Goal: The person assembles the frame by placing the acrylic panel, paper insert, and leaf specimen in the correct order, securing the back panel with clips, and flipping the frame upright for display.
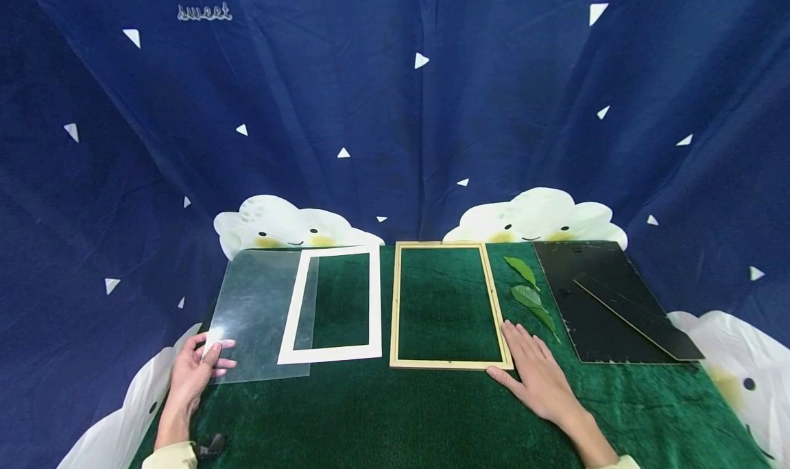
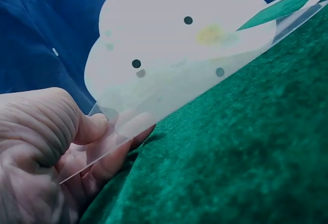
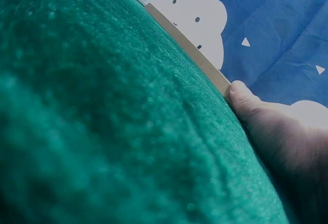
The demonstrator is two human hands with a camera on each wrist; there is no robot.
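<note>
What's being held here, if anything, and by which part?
The left grip pinches the clear sheet by its near left corner, thumb above, fingers beneath. The right grip only touches the wooden frame around its near right corner.

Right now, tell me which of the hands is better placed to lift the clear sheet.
Probably the left hand: it pinches the clear sheet at its near-left corner, while the right hand touches the wooden frame.

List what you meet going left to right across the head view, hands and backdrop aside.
Clear sheet → white mat → wooden frame → green leaves → black backing board.
</note>
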